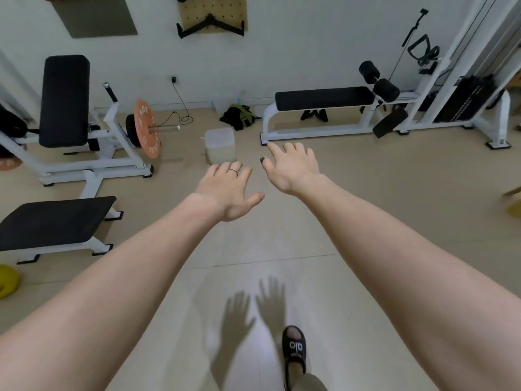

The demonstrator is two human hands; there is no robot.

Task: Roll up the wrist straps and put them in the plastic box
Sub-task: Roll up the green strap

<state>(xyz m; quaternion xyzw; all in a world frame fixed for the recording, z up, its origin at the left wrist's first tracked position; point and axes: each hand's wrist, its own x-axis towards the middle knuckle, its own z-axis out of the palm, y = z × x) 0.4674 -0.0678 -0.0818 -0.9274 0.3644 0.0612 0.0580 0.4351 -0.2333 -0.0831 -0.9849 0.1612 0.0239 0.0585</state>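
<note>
The box [220, 146] sits on the floor [366, 198] at about 12 o'clock from the person, a translucent plastic tub with its lid on. It's milky enough that I can't tell what's inside. Just past it, at about 1 o'clock from the box, a heap of black and green straps [239, 116] lies against the wall, so those are on the floor and not in the box.

Both arms are stretched out toward it. The left hand [225, 190] is loose, fingers spread, grasping nothing, with a ring [233, 171] on one finger. The right hand [290, 167] is the same deal, fingers fanned out and holding nothing. Neither touches the box; both hover in the air short of it, and their shadows fall on the tiles down by the person's black slipper [294, 351] at 6 o'clock.

Further out: a flat bench [324, 98] at 2 o'clock of the box, and an orange plate [146, 132] on a bar at its 9 o'clock, beside a padded machine [64, 100]. Another bench [53, 221] sits at 8 o'clock. A pegboard [214, 12] with a black handle hangs on the wall at 12.
</note>
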